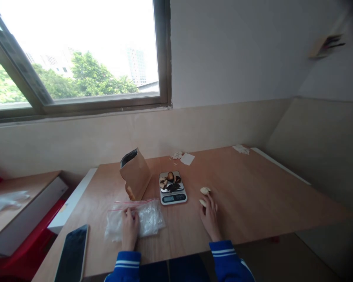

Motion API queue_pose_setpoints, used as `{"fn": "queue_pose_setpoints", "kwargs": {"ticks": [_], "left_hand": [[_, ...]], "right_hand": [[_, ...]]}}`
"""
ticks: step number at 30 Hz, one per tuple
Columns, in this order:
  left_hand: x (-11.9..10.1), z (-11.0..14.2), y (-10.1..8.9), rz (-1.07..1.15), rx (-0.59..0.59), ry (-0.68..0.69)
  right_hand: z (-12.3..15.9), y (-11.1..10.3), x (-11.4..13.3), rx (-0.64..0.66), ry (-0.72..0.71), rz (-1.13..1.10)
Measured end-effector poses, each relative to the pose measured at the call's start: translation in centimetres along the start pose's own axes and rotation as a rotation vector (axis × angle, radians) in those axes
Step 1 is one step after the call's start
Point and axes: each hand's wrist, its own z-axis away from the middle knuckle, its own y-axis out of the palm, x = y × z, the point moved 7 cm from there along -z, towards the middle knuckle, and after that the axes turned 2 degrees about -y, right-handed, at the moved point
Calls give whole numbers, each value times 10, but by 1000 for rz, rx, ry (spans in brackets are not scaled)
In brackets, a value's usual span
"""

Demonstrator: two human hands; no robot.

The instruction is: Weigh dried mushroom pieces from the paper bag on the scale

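A wooden desk [253, 196] is being viewed from above, under a window [76, 55].

Left hand [130, 229]: being laid flat, palm down and fingers released, on a clear zip bag [148, 219] with a red seal strip. The bag is lying flat near the desk's front edge, at 7 o'clock from the scale [173, 188]. Nothing is being gripped.

Right hand [210, 217]: being rested on the desk, fingers loosely curled, tips touching a pale piece [203, 203]. A second pale piece [205, 190] is lying just beyond, at 12 o'clock from the fingertips, apart from them. Whether the near piece is being pinched cannot be told.

The scale is sitting between the two hands, further back, at 3 o'clock from a brown paper bag [135, 174]. Dark and tan pieces [170, 181] are being carried on its plate; the display is lit but unreadable.

The paper bag is standing tilted, mouth open, just beside the scale.

A dark phone [73, 254] is lying at 8 o'clock from the left hand, near the desk's corner. White paper scraps [186, 158] are lying at 12 o'clock from the scale, near the wall. Blue sleeves with white stripes [223, 254] are being worn.
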Motion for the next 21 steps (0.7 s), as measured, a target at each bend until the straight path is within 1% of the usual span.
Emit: {"fn": "queue_pose_setpoints", "kwargs": {"ticks": [4,7,10,12,15,16,17,19,21], "left_hand": [[-4,-2,-4,30,-12,-4],[-10,-4,-11,61,-50,-18],[-27,-6,-23,88,-84,-1],[-48,-7,-33,98,-104,45],[-85,-8,-44,133,-90,143],[-97,-8,-45,151,-73,173],[-107,-7,-46,171,-59,198],[-121,-5,-44,207,-24,229],[-125,-3,-39,210,14,210]], "right_hand": [[-2,-5,4,-1,12,12],[-5,-13,9,11,55,74],[-9,-24,20,-13,106,64],[-16,-32,40,-15,105,-42],[-35,-51,90,63,105,-345],[-42,-61,111,110,117,-494],[-50,-72,136,185,119,-653],[-63,-102,186,339,106,-977],[-69,-141,236,507,48,-1365]]}}
